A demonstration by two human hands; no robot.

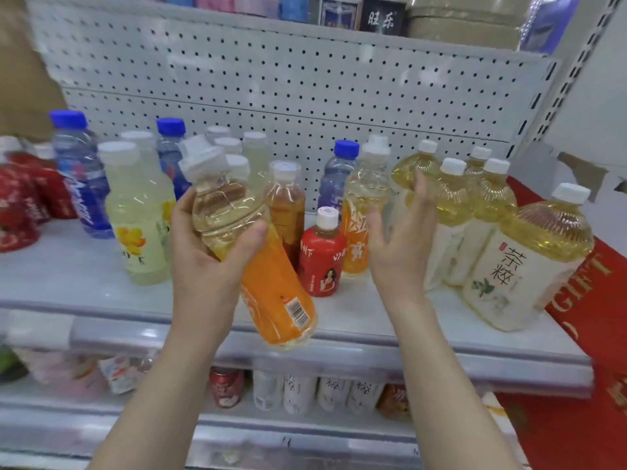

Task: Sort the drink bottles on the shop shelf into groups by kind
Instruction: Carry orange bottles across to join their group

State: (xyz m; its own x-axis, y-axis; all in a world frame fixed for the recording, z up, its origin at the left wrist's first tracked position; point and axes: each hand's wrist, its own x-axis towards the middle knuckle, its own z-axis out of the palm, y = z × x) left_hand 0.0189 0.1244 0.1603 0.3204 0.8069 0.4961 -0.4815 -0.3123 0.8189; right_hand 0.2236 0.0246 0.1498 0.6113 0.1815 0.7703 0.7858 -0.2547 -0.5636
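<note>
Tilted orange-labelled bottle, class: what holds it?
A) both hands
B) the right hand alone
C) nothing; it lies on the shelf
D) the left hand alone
D: the left hand curls round the tilted orange-labelled bottle, while the right hand is open and apart from it.

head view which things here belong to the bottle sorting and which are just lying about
Job: orange-label bottle in the left hand; matching bottle on shelf; blue-cap bottles; pale lemon bottles; white-label tea bottles; small red bottle; right hand.
Lying about: red gift pack; red packets far left; boxes above.
</note>
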